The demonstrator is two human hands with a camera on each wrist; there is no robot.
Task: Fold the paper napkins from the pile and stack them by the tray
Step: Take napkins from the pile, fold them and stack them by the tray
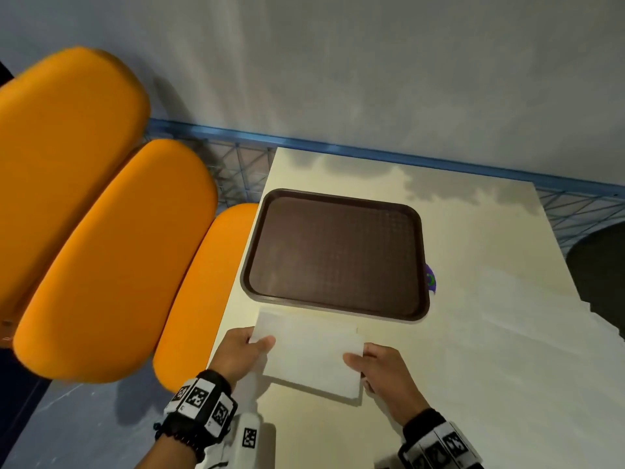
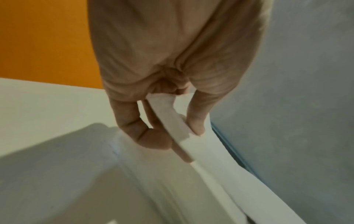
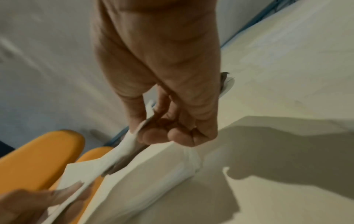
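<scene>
A white folded napkin [image 1: 311,353] hangs flat between my hands, just in front of the dark brown tray [image 1: 334,255]. My left hand [image 1: 258,343] pinches its left edge, thumb on top. My right hand [image 1: 358,358] pinches its right edge the same way. In the left wrist view, the left hand [image 2: 172,131] grips the napkin [image 2: 172,121] edge-on. The right wrist view shows the right hand [image 3: 141,127] pinching the napkin [image 3: 122,151] above a stack of folded napkins [image 3: 153,174]. The loose napkin pile [image 1: 541,333] spreads over the table's right side.
The cream table [image 1: 473,418] ends at a blue wire rack [image 1: 372,152] against the wall. Orange padded seats [image 1: 111,252] crowd its left edge. A small purple object [image 1: 430,280] peeks out at the tray's right rim. A black rounded shape [image 1: 602,265] sits far right.
</scene>
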